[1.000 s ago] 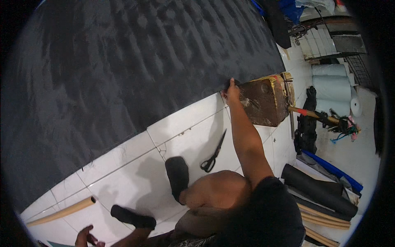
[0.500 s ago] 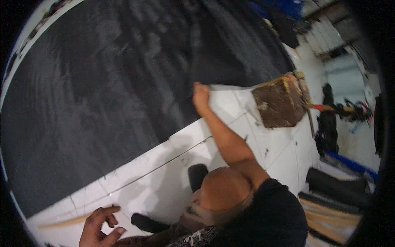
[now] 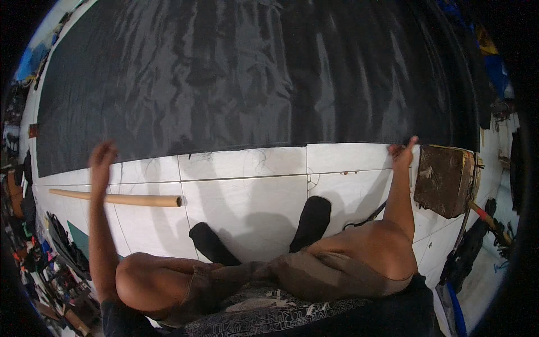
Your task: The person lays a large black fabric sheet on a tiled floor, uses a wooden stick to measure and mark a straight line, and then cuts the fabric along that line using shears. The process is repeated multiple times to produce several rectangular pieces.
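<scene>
A wide sheet of black fabric (image 3: 236, 84) lies over the floor in front of me, wrinkled in long streaks, its near edge running left to right. My left hand (image 3: 103, 154) hovers by that edge at the left, slightly blurred, fingers loosely apart with nothing in them. Over at the right end of the edge, my right hand (image 3: 403, 153) is at the fabric's border, one finger stretched out and the others partly bent; no cloth shows gripped in it. A worn brown block (image 3: 443, 181) sits just right of this hand, against the fabric's near right corner.
White floor tiles (image 3: 247, 202) show between the fabric and my dark-socked feet (image 3: 314, 216). A tan tube (image 3: 143, 200) lies beneath my left forearm. Mixed clutter (image 3: 53, 281) fills the far left side. A red-banded handle (image 3: 483, 213) and a black bundle (image 3: 469, 253) lie at the right.
My view has swung back to centre. The right hand no longer pulls up the fabric, and its lifted corner now lies flat beside the block. My left hand has reached forward to the edge.
</scene>
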{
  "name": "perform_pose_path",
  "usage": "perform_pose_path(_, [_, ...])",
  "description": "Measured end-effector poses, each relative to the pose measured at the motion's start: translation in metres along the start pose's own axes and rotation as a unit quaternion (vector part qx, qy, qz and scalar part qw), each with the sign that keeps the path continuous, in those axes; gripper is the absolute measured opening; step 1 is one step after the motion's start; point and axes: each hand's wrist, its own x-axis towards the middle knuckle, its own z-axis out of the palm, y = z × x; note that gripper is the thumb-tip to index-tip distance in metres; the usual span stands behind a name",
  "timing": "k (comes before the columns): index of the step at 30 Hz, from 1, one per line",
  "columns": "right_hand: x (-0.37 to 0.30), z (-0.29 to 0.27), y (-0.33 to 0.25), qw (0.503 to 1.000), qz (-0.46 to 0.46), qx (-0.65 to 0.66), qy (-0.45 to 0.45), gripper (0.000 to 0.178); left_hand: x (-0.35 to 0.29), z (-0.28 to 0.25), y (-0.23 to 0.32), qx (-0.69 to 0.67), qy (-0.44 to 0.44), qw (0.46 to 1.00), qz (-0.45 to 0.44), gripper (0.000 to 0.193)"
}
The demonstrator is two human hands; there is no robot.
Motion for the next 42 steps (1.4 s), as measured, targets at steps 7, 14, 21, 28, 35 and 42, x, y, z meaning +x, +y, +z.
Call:
perform_pose_path(7, [-0.071,0.043,0.017,0.969,0.037,-0.236,-0.063,0.033,-0.011,0.157,-0.013,0.177,-0.04,0.967,0.18,0.06])
perform_pose_path(14, [-0.072,0.046,0.027,0.971,0.012,-0.23,-0.059,0.028,-0.004,0.159,-0.038,0.275,-0.065,0.931,0.231,0.045])
perform_pose_path(21, [-0.065,0.049,0.025,0.976,0.002,-0.21,-0.057,0.029,-0.001,0.17,-0.034,0.267,-0.055,0.934,0.232,0.046])
perform_pose_path(28, [-0.05,0.04,0.03,0.953,-0.064,-0.284,-0.077,0.032,0.002,0.169,-0.033,0.295,-0.061,0.922,0.242,0.05])
perform_pose_path(35, [-0.046,0.027,0.011,0.868,-0.141,-0.475,0.023,0.035,0.004,0.18,-0.015,0.219,-0.064,0.943,0.24,0.05])
perform_pose_path(42, [-0.156,0.133,0.009,0.631,-0.472,-0.58,-0.205,0.042,0.0,0.186,-0.003,0.287,-0.069,0.909,0.294,0.046])
